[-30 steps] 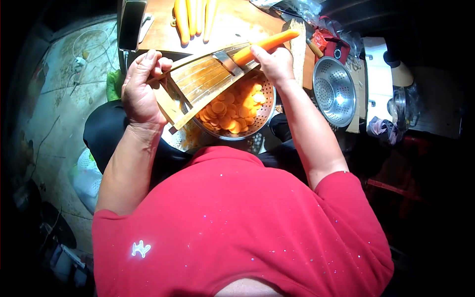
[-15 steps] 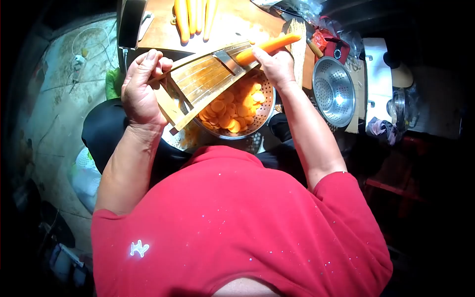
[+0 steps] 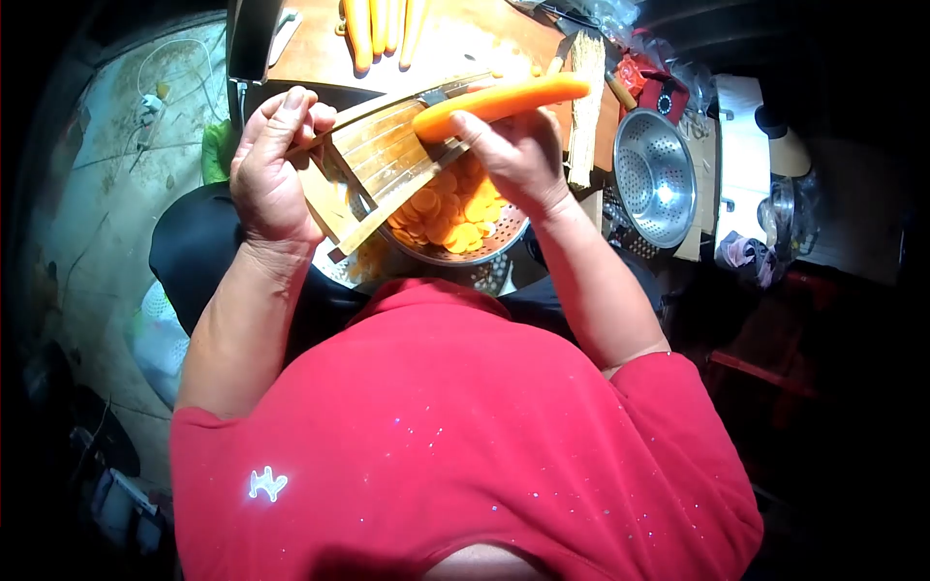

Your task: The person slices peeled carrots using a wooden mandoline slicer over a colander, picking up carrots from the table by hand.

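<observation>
My left hand [image 3: 274, 160] is closed around the near left end of a wooden mandoline slicer [image 3: 380, 167], which slants up to the right. In my right hand [image 3: 518, 155] is a long peeled carrot [image 3: 518, 100], held along its length with its left end over the slicer's board. The carrot partly covers the metal blade [image 3: 432, 98]. Beneath the slicer sits a metal colander [image 3: 516, 225] with a heap of round carrot slices [image 3: 448, 215] in it. Several whole peeled carrots [image 3: 387, 29] lie on the orange-brown table [image 3: 465, 48] beyond.
A second metal colander [image 3: 654, 179] stands at the right. A straw brush [image 3: 585, 116] lies near the table's right edge, beside a wooden handle [image 3: 621, 92] and plastic bags [image 3: 610, 17]. A dark upright screen-like panel [image 3: 254, 39] stands at the table's left corner.
My right hand has drawn the carrot down and left along the slicer, so its end now lies below the blade. My left hand keeps its hold, almost still.
</observation>
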{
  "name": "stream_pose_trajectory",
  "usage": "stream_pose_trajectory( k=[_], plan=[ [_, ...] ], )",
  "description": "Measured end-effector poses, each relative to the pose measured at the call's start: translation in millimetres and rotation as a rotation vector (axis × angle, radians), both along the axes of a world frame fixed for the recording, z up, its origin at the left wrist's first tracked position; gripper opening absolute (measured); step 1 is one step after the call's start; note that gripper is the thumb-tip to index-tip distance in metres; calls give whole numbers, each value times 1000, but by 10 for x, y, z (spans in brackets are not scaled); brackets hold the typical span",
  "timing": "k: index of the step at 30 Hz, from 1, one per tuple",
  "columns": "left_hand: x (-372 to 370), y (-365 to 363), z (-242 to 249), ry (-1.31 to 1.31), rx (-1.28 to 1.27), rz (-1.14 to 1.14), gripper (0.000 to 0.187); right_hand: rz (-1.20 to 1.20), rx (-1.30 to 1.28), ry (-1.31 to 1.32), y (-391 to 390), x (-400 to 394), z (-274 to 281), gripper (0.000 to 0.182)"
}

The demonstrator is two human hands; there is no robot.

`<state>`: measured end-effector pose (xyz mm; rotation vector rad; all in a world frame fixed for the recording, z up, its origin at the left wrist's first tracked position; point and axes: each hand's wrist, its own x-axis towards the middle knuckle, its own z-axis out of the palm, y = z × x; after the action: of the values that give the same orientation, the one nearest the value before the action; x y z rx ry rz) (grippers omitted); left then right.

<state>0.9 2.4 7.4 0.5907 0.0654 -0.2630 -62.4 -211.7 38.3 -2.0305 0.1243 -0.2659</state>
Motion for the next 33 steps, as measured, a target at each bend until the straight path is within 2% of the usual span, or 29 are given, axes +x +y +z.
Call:
stream_pose_trajectory(
  k=[2, 4, 5, 6, 7, 8, 10, 12, 14, 16, 17, 18, 20, 21, 22, 24, 25, 26, 28, 30, 31, 32, 33],
  plan=[
    [-24, -12, 24, 22, 22, 7, 11, -76, -150, 97, -105, 41, -29, 36],
    [-22, -16, 17, 10, 0, 17, 11, -261, -69, 218, -305, 131, -116, 31],
    [-18, -5, 13, 6, 4, 4, 11, -351, -90, 252, -632, 217, -454, 34],
    [-25, -3, 15, 6, 3, 4, 11, -352, 36, 133, -693, 234, -549, 35],
    [-14, -5, 8, 4, 2, 11, 11, -306, 6, 162, -654, 230, -498, 35],
    [-12, -8, 0, 8, 3, 16, 10, -261, -23, 194, -545, 168, -383, 34],
    [-14, 6, -2, 26, 9, 25, 11, -94, 91, 127, -54, 40, 3, 30],
    [-21, -3, -3, 31, 23, 19, 11, -122, 92, 10, 29, 0, -89, 29],
    [-20, -5, -23, 10, 23, 23, 11, -204, -1, 177, -343, 105, -291, 31],
    [-31, 1, -19, -8, 11, 9, 11, -348, -38, 223, -572, 177, -409, 31],
    [-18, 3, -22, -4, 15, 16, 11, -309, -73, 166, -550, 171, -393, 31],
    [-6, -1, -27, 0, 20, 24, 12, -287, 48, 199, -458, 162, -357, 32],
    [-15, 2, -23, -6, 22, 20, 12, -137, 112, 99, -130, 53, -146, 32],
    [-16, 6, -12, 7, 23, 22, 12, -41, 20, 92, 28, -19, -23, 28],
    [-22, 5, -6, 20, 26, 21, 12, -18, -127, -35, 57, -52, -98, 29],
    [-22, 7, -23, 6, 11, 9, 12, -115, 150, 76, -35, 4, -161, 34],
    [-14, 10, -36, 11, 33, 8, 12, -163, 104, 56, -210, 55, -311, 34],
    [-14, 19, -44, 19, 55, 7, 14, -230, 51, 227, -348, 110, -301, 31],
    [-25, 25, -35, 25, 57, 3, 14, -292, 105, 189, -461, 152, -404, 28],
    [-5, 22, -34, 30, 54, 11, 14, -217, 114, 196, -274, 133, -284, 28],
    [-8, 29, -33, 30, 45, -2, 14, -149, 153, 119, -101, 56, -185, 26],
    [0, 27, -33, 26, 37, -13, 14, -32, -32, 57, 39, 16, -26, 25],
    [-8, 24, -39, 30, 40, -16, 14, -42, -71, -27, 109, -14, -51, 24]
  ],
)
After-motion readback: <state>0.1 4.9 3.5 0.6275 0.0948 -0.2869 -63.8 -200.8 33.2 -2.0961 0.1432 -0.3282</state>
